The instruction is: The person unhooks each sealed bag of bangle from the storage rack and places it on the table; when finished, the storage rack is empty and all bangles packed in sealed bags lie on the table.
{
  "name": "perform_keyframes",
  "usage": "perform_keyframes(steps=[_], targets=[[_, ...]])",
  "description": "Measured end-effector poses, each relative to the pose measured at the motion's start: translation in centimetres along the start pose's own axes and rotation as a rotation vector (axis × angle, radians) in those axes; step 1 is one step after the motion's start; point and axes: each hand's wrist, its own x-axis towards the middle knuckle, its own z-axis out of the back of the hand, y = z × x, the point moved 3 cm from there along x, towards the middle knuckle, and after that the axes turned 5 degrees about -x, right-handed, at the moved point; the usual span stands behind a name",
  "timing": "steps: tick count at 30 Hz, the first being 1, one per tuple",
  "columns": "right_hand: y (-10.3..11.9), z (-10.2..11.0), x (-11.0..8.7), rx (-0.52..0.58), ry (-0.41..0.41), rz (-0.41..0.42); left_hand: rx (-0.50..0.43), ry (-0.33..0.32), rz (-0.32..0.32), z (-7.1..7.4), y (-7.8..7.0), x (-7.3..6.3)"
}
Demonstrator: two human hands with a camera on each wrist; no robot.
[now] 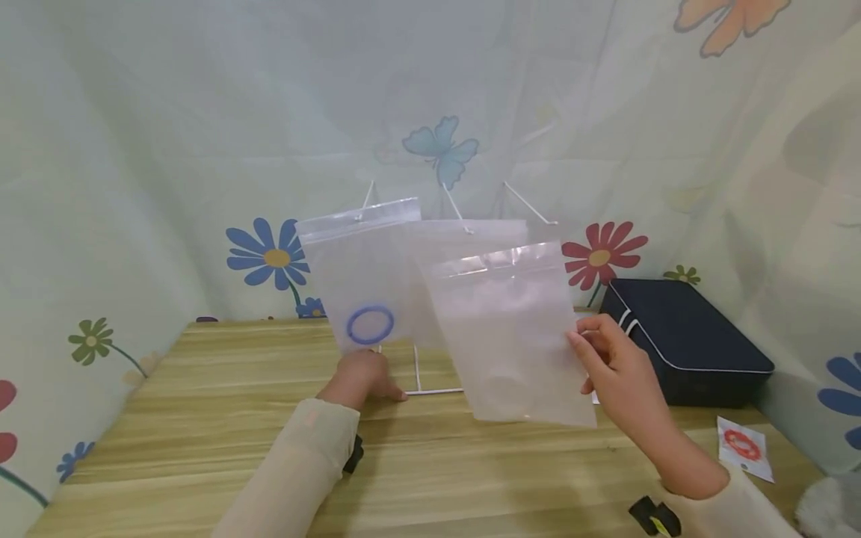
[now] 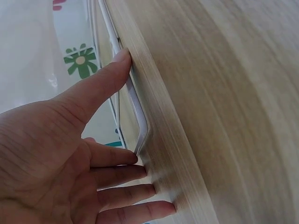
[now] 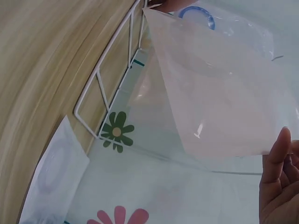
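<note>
A white wire rack stands on the table with its hooks pointing forward. My left hand is at its base; in the left wrist view the thumb presses on the white bar, and the nearly straight fingers touch the corner and the table. My right hand pinches the right edge of a clear zip bag, which hangs tilted in front of the rack. A zip bag with a blue ring inside hangs from the left hook, another clear bag from the middle one. The right hook shows bare.
A dark case with white piping lies at the right rear. Near the right edge of the wooden table lies a small packet with a red ring. Flowered cloth hangs behind. A white fluffy thing shows at the lower right.
</note>
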Motion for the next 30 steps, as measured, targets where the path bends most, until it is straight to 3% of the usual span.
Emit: perform_keyframes(steps=[5, 11, 19, 25, 30], targets=[[-0.7, 1.8, -2.0, -0.096, 0.065, -0.022, 0.013, -0.015, -0.009, 0.2, 0.3, 0.2], [-2.3, 4.0, -4.3, -0.104, 0.124, -0.103, 0.014, -0.002, -0.005, 0.2, 0.4, 0.3], [-4.7, 6.1, -6.6, -0.073, 0.195, -0.258, 0.010, 0.011, -0.009, 0.1, 0.5, 0.3], [-5.7, 7.3, -8.0, -0.035, 0.299, -0.450, 0.014, 0.001, -0.011, 0.0, 0.6, 0.4], [-7.5, 7.8, -8.7, 0.020, 0.336, -0.513, 0.018, -0.006, -0.012, 0.1, 0.7, 0.5]])
